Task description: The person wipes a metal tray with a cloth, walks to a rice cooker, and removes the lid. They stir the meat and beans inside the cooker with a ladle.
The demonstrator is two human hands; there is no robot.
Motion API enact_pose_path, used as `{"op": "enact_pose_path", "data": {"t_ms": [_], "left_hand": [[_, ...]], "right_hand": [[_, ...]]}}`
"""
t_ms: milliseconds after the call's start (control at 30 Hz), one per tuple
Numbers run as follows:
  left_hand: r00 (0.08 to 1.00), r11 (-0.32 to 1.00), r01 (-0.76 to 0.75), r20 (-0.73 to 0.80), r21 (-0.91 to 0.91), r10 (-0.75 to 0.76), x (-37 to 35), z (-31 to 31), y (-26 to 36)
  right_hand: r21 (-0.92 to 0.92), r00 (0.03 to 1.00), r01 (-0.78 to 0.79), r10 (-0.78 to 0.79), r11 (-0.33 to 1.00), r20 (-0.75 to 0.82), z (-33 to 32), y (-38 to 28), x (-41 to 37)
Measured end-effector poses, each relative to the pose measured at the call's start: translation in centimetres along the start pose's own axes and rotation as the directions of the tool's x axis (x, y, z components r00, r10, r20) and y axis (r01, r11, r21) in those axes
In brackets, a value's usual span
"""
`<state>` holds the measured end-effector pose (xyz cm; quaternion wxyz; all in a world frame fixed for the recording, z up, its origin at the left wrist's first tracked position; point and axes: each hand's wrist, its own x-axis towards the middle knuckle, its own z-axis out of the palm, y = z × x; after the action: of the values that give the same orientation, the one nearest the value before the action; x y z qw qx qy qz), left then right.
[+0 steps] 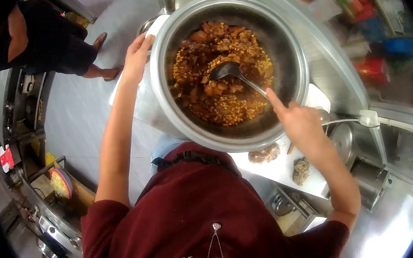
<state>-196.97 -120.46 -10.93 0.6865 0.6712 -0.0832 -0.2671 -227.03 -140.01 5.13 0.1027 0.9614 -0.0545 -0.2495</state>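
A large round metal pot (pixel 291 62) stands before me, holding a brown stew (pixel 240 105) of meat chunks and many yellow beans or kernels. My right hand (pixel 299 121) grips the handle of a ladle (pixel 227 71), with its index finger stretched along the handle. The ladle's dark bowl rests in the stew near the middle. At the pot's left side, my left hand (pixel 138 56) is closed at the rim, where a handle seems to be; the exact grip is partly hidden.
Below the pot, a white surface (pixel 317 180) bears a tied plastic bag (pixel 264 154) and a crumpled cloth (pixel 301 171). A metal canister (pixel 370 181) stands at right. Another person (pixel 42 36) is at the far left. A bowl of yellow food (pixel 60 183) sits lower left.
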Motion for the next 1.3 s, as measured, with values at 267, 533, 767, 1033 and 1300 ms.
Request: {"op": "enact_pose_path", "data": {"t_ms": [267,533,767,1033,1300], "left_hand": [[1.000,1.000,0.009,-0.006,-0.007,-0.009,0.2,-0.2,-0.1],[1.000,0.999,0.009,0.003,0.037,-0.010,0.1,-0.5,-0.1],[1.000,1.000,0.000,0.003,0.030,0.000,0.6,-0.6,-0.8],[1.000,0.999,0.008,-0.002,0.031,-0.008,0.4,-0.5,-0.5],[1.000,1.000,0.003,-0.019,0.007,-0.003,0.2,-0.3,-0.3]], "right_hand": [[-0.015,0.989,0.057,-0.059,0.998,-0.139,0.5,-2.9,1.5],[0.017,0.994,0.091,-0.092,0.996,0.057,0.9,-3.7,4.9],[-0.006,0.992,0.042,-0.042,0.999,-0.123,-1.1,1.1,3.5],[0.274,0.995,0.061,-0.081,0.960,0.064,-0.1,-3.9,6.6],[0.276,1.000,-0.015,0.015,0.961,0.005,-0.4,0.4,4.2]]}}
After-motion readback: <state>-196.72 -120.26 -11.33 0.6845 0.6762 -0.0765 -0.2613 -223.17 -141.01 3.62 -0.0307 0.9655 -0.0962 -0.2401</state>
